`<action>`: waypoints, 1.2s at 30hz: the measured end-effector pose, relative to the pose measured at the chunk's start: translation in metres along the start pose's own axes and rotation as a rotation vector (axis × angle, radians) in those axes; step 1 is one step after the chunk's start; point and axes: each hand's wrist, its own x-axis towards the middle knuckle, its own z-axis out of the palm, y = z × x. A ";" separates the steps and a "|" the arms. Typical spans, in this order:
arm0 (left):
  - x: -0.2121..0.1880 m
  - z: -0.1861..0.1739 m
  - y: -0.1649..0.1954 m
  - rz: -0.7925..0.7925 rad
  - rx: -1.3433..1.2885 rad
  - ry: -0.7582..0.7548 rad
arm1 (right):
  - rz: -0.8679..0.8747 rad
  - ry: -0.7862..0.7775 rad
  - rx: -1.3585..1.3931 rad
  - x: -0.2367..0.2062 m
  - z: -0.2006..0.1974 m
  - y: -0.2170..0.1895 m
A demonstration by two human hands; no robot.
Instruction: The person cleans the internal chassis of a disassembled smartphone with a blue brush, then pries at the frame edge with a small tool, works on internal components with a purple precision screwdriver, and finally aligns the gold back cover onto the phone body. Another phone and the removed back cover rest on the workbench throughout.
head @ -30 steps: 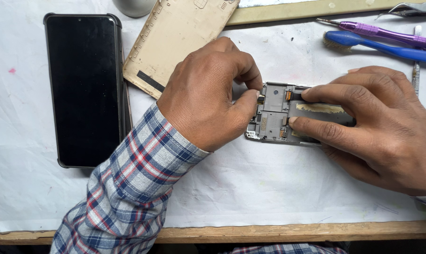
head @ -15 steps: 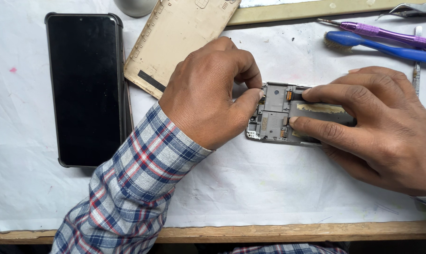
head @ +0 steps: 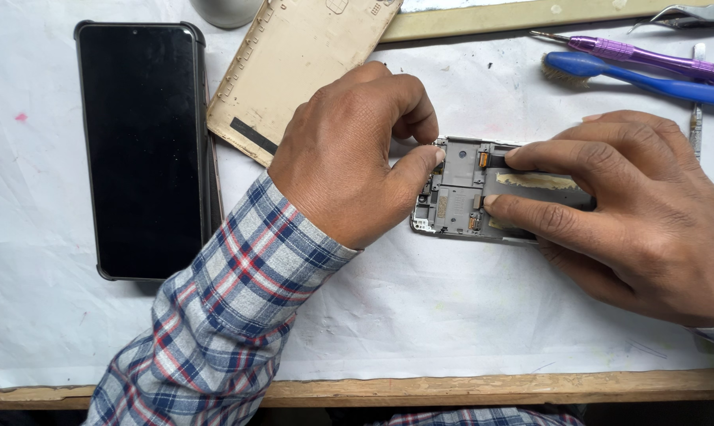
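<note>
White paper-covered desk. Left hand fingertips pinched on opened phone top edge; right hand fingers pressed flat on it. Black phone well left.

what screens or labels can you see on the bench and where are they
Black phone: left of the hands, face up, dark blank rectangular screen in a dark case.
Gold back cover: top centre, beside the phone, with a small black strip.
Opened phone: under both hands, grey insides, no screen showing.

Bright, even daylight — soft shadows under hands, sharp focus, no glare or blur.
</note>
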 end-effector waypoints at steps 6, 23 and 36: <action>0.002 0.001 0.000 -0.022 0.002 -0.003 | -0.005 0.003 0.003 0.001 -0.002 0.000; 0.001 -0.002 -0.002 -0.013 -0.044 -0.001 | -0.003 -0.006 -0.012 -0.001 0.001 0.001; 0.001 0.001 0.001 0.001 0.017 0.029 | -0.004 -0.002 -0.006 0.000 0.000 0.001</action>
